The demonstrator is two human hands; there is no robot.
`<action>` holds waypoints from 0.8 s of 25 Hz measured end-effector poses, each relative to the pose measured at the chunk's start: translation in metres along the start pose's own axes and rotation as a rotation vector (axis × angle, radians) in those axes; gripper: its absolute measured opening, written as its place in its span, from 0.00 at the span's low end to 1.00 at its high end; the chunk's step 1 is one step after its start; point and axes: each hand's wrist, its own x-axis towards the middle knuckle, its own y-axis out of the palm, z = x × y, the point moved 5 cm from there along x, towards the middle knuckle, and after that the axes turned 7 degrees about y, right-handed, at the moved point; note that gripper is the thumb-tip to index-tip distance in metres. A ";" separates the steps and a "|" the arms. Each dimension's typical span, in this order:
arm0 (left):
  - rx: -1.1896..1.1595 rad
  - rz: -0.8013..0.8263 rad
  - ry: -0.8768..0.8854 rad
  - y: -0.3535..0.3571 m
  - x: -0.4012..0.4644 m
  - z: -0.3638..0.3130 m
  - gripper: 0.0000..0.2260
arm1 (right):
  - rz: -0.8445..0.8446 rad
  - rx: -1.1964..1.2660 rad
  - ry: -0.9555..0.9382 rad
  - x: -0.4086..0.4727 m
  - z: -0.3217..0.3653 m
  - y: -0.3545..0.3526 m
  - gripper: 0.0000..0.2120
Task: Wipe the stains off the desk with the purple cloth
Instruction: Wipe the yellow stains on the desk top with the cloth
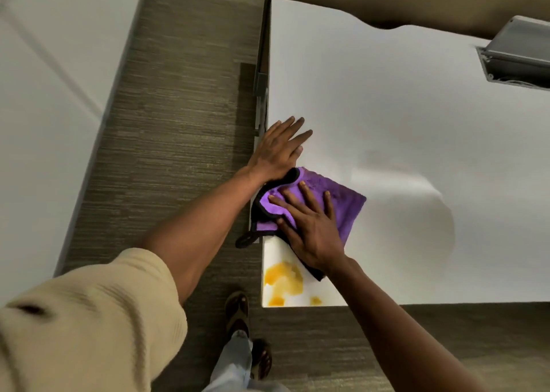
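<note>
Cloth [336, 201], purple with a black border, lies on the white table [401, 117] at its near left corner, one black edge hanging over the table's left side. The right hand [309, 228] presses flat on the cloth, fingers spread and straight. The left hand [278, 150] rests palm-down on the table just beyond the cloth, fingers straight, its heel touching the cloth's far edge. Orange-yellow stains [284, 281] sit on the table on the near side of the cloth, just beside it, by the table's corner. A grey box [518, 49] stands well beyond the cloth, to the right.
</note>
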 end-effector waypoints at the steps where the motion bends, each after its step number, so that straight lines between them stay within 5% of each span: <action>1: 0.003 -0.010 -0.002 -0.001 0.001 0.000 0.21 | -0.012 0.009 0.006 -0.002 0.007 0.002 0.25; 6: 0.082 0.041 -0.014 0.005 -0.002 -0.001 0.22 | 0.117 0.051 -0.353 -0.041 -0.021 0.001 0.23; 10: 0.098 -0.043 -0.015 0.000 0.000 -0.005 0.21 | 0.075 0.042 -0.230 -0.008 -0.006 -0.001 0.24; 16: 0.119 -0.010 -0.033 0.001 -0.002 -0.007 0.22 | 0.124 0.010 -0.391 -0.033 -0.033 0.001 0.23; 20: 0.122 -0.032 -0.042 0.003 0.002 -0.005 0.20 | 0.053 0.011 -0.162 -0.014 -0.028 -0.008 0.25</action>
